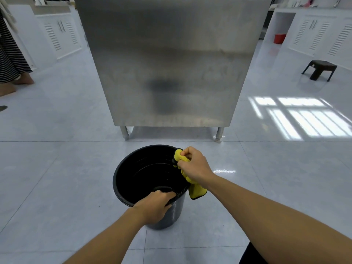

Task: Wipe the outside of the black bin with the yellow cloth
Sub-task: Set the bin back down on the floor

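Note:
A round black bin (123, 180) stands upright on the tiled floor just in front of me, its mouth open and nothing inside. My left hand (155, 206) grips the near rim, fingers curled over the edge. My right hand (194, 164) is closed on the yellow cloth (196, 191) and presses it against the rim on the bin's right side. Part of the cloth bunches above my fingers, and one end hangs down the outer wall.
A tall stainless steel cabinet (171, 63) on short legs stands right behind the bin. A dark low stool (320, 70) sits far right, a red bucket (279, 38) under the white counter beyond. A person in a striped skirt (9, 54) stands at the far left.

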### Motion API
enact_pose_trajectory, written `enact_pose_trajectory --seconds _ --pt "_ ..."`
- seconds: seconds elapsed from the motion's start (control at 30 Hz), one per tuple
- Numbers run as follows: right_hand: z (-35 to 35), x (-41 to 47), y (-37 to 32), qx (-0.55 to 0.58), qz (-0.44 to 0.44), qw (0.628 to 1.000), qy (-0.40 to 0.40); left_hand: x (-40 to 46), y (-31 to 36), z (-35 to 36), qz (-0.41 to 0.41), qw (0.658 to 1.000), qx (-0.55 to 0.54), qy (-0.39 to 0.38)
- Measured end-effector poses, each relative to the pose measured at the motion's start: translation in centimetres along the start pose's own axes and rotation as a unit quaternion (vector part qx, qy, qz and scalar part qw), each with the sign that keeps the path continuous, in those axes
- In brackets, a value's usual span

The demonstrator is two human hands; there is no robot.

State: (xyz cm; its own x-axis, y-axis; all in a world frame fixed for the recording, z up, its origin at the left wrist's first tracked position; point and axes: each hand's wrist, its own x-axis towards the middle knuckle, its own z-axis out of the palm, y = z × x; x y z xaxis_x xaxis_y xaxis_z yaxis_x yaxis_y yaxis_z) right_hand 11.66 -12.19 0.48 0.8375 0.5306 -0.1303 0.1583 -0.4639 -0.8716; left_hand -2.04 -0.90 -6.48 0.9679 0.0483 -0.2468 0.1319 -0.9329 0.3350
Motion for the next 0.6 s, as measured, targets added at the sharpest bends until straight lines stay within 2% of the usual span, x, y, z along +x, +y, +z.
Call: enact_pose_trajectory --seconds 0.27,0.4,0.6 --pt "0.9 0.2 0.6 -0.062 0.001 0.996 -0.066 0.4 0.0 0.3 -0.032 0.996 -0.040 -0.067" --pt "1.2 0.7 1.4 -0.104 0.011 0.989 -0.105 0.4 -0.1 0.7 -0.056 0.990 -0.040 -0.126" --pt "1.6 1.6 2.7 -0.225 0.030 0.955 -0.188 0.7 0.2 0.7 -0.097 0.974 -0.120 -0.164"
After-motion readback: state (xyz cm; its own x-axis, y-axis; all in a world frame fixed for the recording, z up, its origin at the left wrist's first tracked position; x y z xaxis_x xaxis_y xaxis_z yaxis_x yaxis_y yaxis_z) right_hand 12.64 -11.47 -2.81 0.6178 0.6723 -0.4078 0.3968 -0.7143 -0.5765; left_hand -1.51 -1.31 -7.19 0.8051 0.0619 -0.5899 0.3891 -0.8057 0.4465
